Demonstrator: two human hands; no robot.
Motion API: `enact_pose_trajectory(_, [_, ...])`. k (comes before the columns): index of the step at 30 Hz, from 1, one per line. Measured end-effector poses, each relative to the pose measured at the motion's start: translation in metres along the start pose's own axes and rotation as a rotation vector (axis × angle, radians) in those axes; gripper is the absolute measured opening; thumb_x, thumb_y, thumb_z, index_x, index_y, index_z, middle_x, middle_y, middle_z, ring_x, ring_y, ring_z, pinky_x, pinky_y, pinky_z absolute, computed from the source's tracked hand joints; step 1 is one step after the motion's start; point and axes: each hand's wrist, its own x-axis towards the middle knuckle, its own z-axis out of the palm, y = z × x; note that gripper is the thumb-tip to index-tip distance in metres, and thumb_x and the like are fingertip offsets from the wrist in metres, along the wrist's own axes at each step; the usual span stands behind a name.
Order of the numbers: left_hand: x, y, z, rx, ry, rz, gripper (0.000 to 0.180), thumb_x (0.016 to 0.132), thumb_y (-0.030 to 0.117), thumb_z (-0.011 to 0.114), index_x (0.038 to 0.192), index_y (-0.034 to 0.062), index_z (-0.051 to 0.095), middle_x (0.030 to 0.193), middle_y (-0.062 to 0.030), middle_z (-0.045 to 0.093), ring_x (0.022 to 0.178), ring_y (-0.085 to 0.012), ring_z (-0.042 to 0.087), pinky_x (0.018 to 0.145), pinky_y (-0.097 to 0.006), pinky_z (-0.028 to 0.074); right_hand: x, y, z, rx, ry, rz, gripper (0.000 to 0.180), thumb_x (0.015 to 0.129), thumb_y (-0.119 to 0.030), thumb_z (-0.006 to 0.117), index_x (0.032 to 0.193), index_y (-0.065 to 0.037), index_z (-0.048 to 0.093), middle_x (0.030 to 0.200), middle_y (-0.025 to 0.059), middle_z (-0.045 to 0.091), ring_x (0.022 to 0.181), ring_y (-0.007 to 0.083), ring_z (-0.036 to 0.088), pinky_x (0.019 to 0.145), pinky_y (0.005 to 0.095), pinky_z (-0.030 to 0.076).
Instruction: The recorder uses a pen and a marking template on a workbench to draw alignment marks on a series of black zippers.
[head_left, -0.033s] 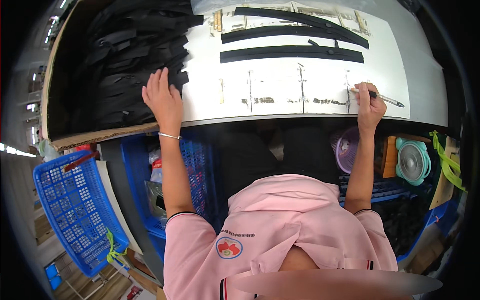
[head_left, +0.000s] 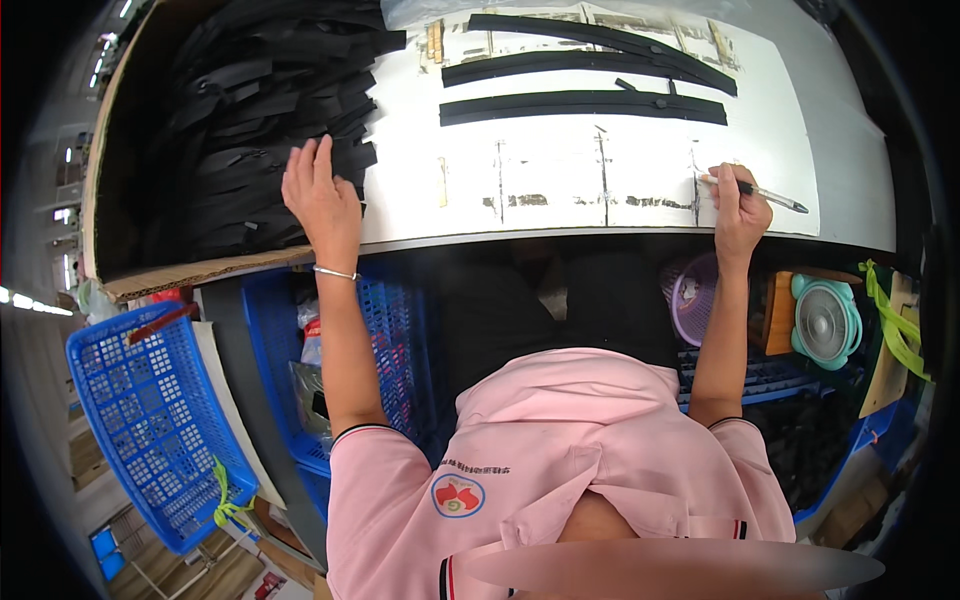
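Note:
My left hand [head_left: 322, 203] rests over the right ends of a heap of black fabric strips [head_left: 230, 120], fingers stretched out and apart; nothing shows in its grasp. In my right hand [head_left: 742, 217] is a clear pen with a dark grip and cap [head_left: 775, 197], pinched between thumb and fingers over the right part of a white marked board [head_left: 560, 165]. Across the upper part of that board lie black strips, the nearest one [head_left: 580, 108] roughly straight and the farther ones overlapping at the right. A small black piece [head_left: 625, 85] sits between them.
A cardboard edge [head_left: 200, 272] borders the heap. Below the table stand a blue basket [head_left: 160, 420] at the left, a purple basket [head_left: 692, 300] and a teal fan [head_left: 826, 322] at the right. Dark smudges and lines mark the board.
My left hand has shifted slightly left and its fingers have moved a little over the heap. My right hand and the pen have stayed in place.

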Motion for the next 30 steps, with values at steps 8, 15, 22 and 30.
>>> enact_pose_trajectory(8, [0.008,-0.008,-0.007,0.041,0.059,-0.035,0.013,0.095,0.013,0.069,0.106,0.0109,0.077,0.118,-0.0023,0.074,0.129,-0.0258,0.057,0.122,-0.050,0.025,-0.001,-0.003,0.002,0.045,0.008,-0.006,0.017,0.101,-0.008,0.066,0.093,0.006,0.073,0.078,0.0036,0.071,0.064,0.0052,0.057,0.059,0.0220,0.044])
enact_pose_trajectory(15, [0.009,0.059,-0.008,-0.115,0.202,0.072,0.008,0.094,0.009,0.070,0.100,0.0090,0.074,0.113,-0.0047,0.075,0.111,-0.0242,0.068,0.105,-0.040,0.043,-0.002,-0.004,0.002,0.024,0.018,-0.004,0.015,0.100,-0.007,0.067,0.092,0.005,0.073,0.078,0.0033,0.071,0.065,0.0041,0.056,0.058,0.0217,0.043])
enact_pose_trajectory(22, [-0.016,0.192,0.012,-0.494,-0.001,0.222,0.013,0.090,0.004,0.073,0.102,0.0093,0.074,0.111,-0.0049,0.076,0.107,-0.0226,0.070,0.096,-0.036,0.046,-0.001,-0.007,0.005,-0.012,0.037,-0.038,0.012,0.100,-0.007,0.067,0.096,0.003,0.073,0.078,0.0026,0.071,0.065,0.0051,0.059,0.059,0.0216,0.045])
enact_pose_trajectory(30, [-0.029,0.261,0.005,-0.747,-0.167,0.329,0.025,0.092,0.000,0.068,0.115,0.0050,0.075,0.125,-0.0118,0.073,0.128,-0.0282,0.064,0.112,-0.045,0.041,-0.032,-0.052,0.031,-0.351,-0.180,-0.401,0.042,0.085,-0.003,0.075,0.126,-0.008,0.069,0.106,0.0079,0.076,0.098,0.0216,0.072,0.089,0.0345,0.054])
